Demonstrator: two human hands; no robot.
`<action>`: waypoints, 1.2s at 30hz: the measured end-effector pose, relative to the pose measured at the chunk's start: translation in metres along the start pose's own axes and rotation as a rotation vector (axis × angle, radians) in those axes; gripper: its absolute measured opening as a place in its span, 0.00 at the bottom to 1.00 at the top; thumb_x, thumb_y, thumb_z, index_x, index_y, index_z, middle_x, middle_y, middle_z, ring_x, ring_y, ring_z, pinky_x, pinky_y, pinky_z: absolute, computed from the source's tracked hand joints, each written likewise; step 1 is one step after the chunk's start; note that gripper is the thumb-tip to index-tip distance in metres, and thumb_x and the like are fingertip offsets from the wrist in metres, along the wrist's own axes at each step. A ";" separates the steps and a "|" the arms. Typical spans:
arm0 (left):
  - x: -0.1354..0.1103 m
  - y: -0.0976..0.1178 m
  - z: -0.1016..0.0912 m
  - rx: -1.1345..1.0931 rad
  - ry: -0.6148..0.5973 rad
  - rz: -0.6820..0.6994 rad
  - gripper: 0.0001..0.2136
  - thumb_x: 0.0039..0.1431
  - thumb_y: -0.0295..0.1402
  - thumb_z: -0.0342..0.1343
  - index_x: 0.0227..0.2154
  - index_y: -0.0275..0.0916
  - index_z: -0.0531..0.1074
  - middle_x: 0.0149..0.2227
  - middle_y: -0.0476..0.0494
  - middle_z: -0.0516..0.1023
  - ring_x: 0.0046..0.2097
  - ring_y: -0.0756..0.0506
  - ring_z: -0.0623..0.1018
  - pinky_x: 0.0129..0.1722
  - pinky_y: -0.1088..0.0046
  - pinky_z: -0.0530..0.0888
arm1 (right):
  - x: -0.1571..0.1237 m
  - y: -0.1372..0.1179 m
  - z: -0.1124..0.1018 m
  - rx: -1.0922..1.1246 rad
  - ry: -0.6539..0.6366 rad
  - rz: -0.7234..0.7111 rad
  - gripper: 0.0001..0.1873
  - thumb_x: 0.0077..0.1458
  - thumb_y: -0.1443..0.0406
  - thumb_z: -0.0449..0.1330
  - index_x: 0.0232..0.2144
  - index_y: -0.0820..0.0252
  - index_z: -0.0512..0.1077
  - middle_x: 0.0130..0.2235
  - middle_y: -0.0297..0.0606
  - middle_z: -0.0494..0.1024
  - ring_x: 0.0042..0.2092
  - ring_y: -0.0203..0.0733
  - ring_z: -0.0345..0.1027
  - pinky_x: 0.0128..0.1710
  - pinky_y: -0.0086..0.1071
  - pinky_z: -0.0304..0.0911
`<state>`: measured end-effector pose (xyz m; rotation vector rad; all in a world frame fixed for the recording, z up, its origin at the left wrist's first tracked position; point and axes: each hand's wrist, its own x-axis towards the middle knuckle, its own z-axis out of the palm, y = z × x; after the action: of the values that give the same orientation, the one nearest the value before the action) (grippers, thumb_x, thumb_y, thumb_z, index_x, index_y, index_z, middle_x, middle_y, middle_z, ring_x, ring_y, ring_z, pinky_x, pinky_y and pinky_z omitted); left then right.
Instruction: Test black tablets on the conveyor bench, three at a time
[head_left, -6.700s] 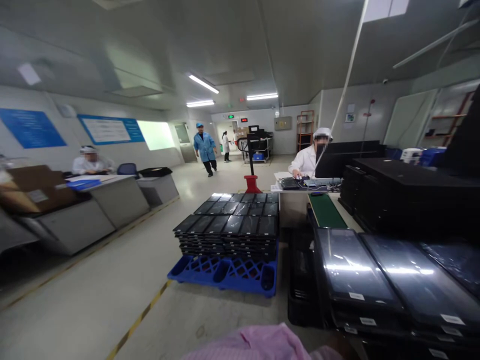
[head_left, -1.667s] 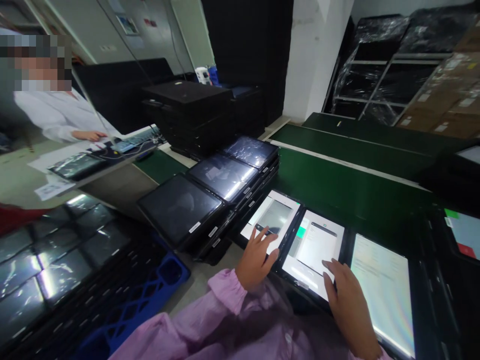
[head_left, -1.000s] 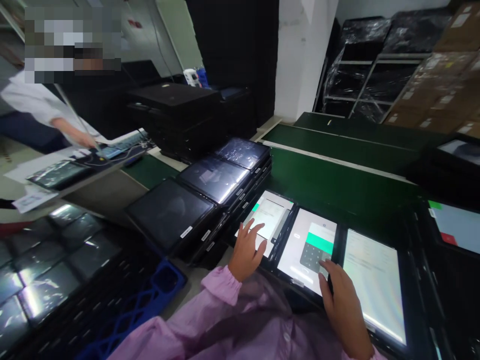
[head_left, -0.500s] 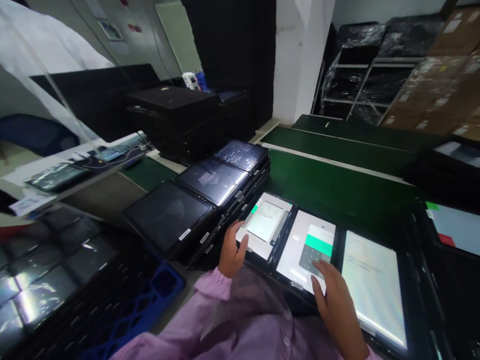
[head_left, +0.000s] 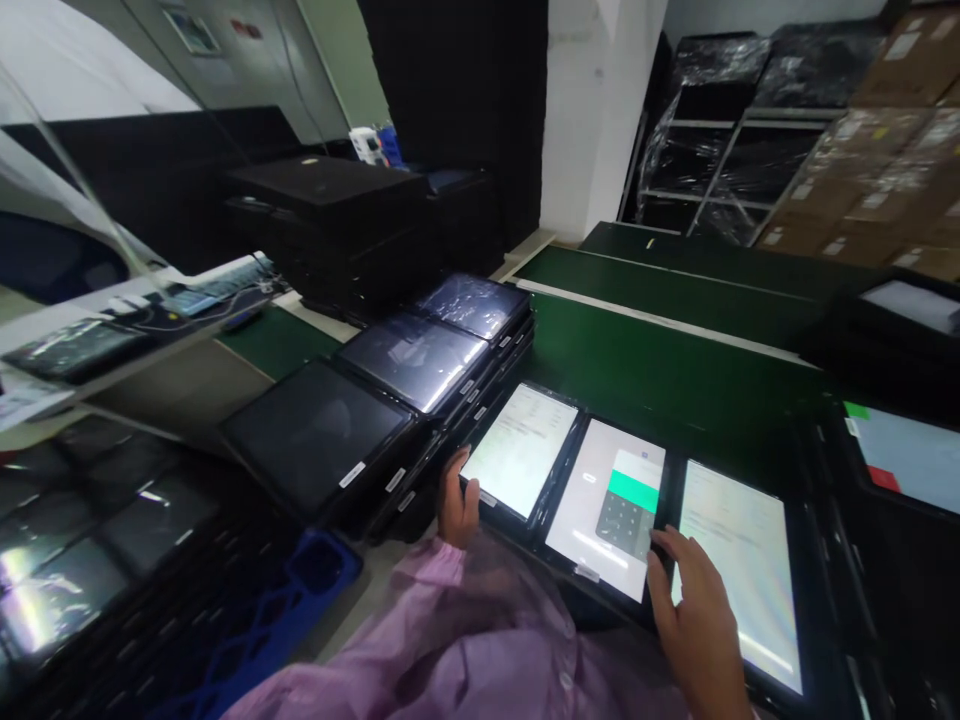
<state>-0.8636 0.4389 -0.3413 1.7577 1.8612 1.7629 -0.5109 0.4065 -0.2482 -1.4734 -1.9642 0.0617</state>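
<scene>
Three lit tablets lie side by side on the green bench (head_left: 660, 360) in front of me. My left hand (head_left: 456, 505) grips the near left corner of the left tablet (head_left: 520, 450), fingers curled round its edge. My right hand (head_left: 694, 620) rests at the seam between the middle tablet (head_left: 611, 500), which shows a green keypad, and the right tablet (head_left: 739, 560), fingers stretched out over the glass. Pink sleeves cover both my arms.
Stacks of dark tablets (head_left: 375, 400) sit left of the lit ones. More dark tablets lie on a blue pallet (head_left: 247, 630) at lower left. Another lit screen (head_left: 900, 455) is at right. Black trays (head_left: 330, 210) are piled behind. Wrapped racks and cartons (head_left: 847, 170) stand at the back.
My left hand slid off the left tablet's screen to grip its near left corner, and that screen's pop-up is gone. My right hand shifted right toward the right tablet.
</scene>
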 end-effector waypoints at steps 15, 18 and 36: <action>0.003 0.000 0.000 -0.011 0.026 0.021 0.21 0.74 0.39 0.46 0.66 0.40 0.63 0.64 0.32 0.70 0.65 0.37 0.71 0.66 0.51 0.68 | 0.012 -0.037 0.031 0.094 -0.108 -0.115 0.20 0.75 0.59 0.50 0.64 0.56 0.64 0.63 0.49 0.69 0.67 0.57 0.61 0.63 0.60 0.66; 0.003 0.000 0.001 -0.004 0.032 0.021 0.22 0.74 0.39 0.46 0.66 0.40 0.63 0.63 0.32 0.70 0.65 0.37 0.71 0.66 0.52 0.68 | 0.010 -0.027 0.024 0.080 -0.061 -0.071 0.18 0.75 0.59 0.51 0.61 0.58 0.65 0.61 0.50 0.71 0.65 0.57 0.63 0.62 0.60 0.67; -0.001 -0.008 0.002 0.015 0.035 0.057 0.22 0.74 0.39 0.46 0.67 0.40 0.61 0.63 0.31 0.69 0.64 0.36 0.71 0.64 0.52 0.69 | 0.016 -0.044 0.030 0.119 -0.101 -0.194 0.16 0.74 0.64 0.50 0.59 0.55 0.69 0.55 0.43 0.77 0.60 0.51 0.70 0.61 0.51 0.70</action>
<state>-0.8674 0.4419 -0.3481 1.8138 1.8603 1.8157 -0.5656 0.4152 -0.2455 -1.2192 -2.1368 0.1674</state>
